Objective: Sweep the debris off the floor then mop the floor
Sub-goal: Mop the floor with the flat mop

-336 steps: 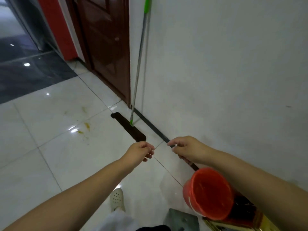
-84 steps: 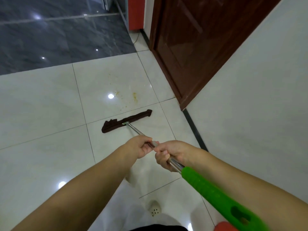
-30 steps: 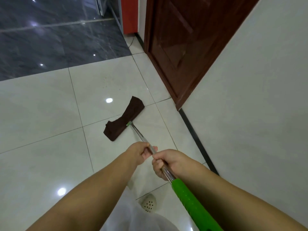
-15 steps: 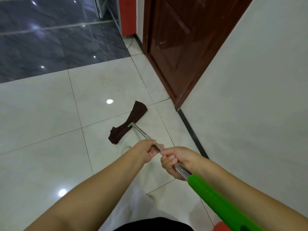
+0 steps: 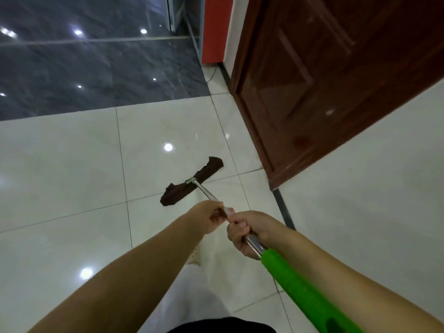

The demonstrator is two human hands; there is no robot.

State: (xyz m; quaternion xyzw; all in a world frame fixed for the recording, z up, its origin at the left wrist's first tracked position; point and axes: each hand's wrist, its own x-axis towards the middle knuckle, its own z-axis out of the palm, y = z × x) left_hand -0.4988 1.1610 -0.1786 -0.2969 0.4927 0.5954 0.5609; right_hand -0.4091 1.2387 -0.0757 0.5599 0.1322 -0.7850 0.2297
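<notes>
A flat mop with a dark brown cloth head lies on the glossy white tile floor, slanted from lower left to upper right. Its metal pole runs back toward me and ends in a green grip. My left hand is closed around the pole farther down. My right hand grips the pole just behind it, right above the green grip. The floor around the mop head looks clean, with ceiling light reflections.
A dark wooden door and a white wall with a black skirting strip stand close on the right. Dark grey marble floor begins beyond the white tiles. A red panel stands at the back. My shoe shows below my hands.
The yellowish stains seen earlier on the tile are gone. Over the last second the mop head has shifted slightly to the right and both hands have moved with the pole.
</notes>
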